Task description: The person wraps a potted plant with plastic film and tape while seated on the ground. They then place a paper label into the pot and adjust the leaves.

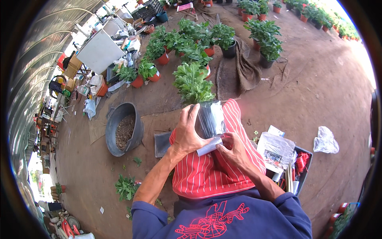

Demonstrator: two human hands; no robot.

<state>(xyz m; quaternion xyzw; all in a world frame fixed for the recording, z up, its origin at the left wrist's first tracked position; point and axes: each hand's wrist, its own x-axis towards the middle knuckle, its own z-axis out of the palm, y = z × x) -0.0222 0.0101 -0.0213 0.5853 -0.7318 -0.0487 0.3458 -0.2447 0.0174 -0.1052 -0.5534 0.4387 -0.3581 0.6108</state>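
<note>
A plant pot wrapped in dark, shiny plastic film (211, 118) lies tilted over my lap, and a leafy green plant (194, 83) extends from its far end. My left hand (189, 130) grips the pot's left side and near end, with the thumb by a pale roll (209, 146), perhaps film or tape. Fingers and thumb of my right hand (232, 146) close on the right end of that roll, just below the pot. Red-and-white striped cloth (209, 176) covers my lap.
Left stands a black tub of soil (125, 130). At right, a tray (307, 167) holds papers and red string; crumpled plastic (326, 139) lies beyond. Potted plants (191, 38) stand ahead, beside a bunched brown cloth (246, 68). Cut leaves (125, 187) lie on the ground at lower left.
</note>
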